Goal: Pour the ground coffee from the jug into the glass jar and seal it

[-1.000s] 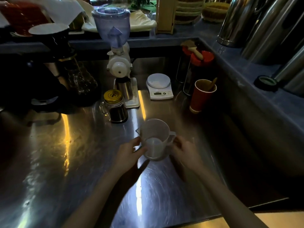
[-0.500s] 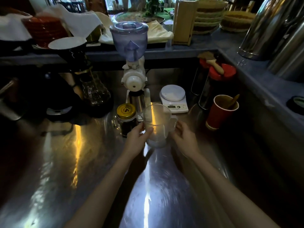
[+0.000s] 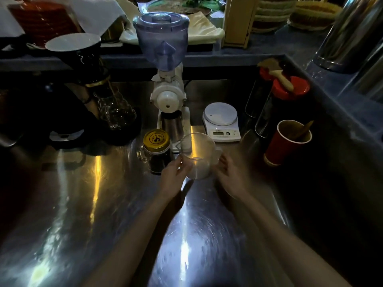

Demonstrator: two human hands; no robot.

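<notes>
Since half a second ago, both of my hands and the jug are sitting a little farther forward on the steel counter, closer to the grinder and the scale; a second ago the jug was standing well back from the glass jar, and now it is standing just beside it, to its right.

My left hand is cupping the left wall of the jug, fingers half curled, thumb lying against the clear plastic. My right hand is reaching at the jug's handle side, fingers loosely spread; motion blur is preventing me from telling whether they are actually gripping the handle or only touching it.

The jug is sitting upright, spout pointing toward the grinder's base. It is looking empty, only a pale clear bottom showing. The glass jar is standing upright with its gold lid on, dark contents showing through the wall. Whether jar and jug are touching, I cannot tell.

Farther right, a red paper cup is holding a wooden stick, well apart from the jug. Behind it two dark canisters with red lids are standing, a wooden-handled brush lying across the tops. At left, a glass carafe is sitting under a dark dripper. Lighting is dim; reflections are streaking the counter.
</notes>
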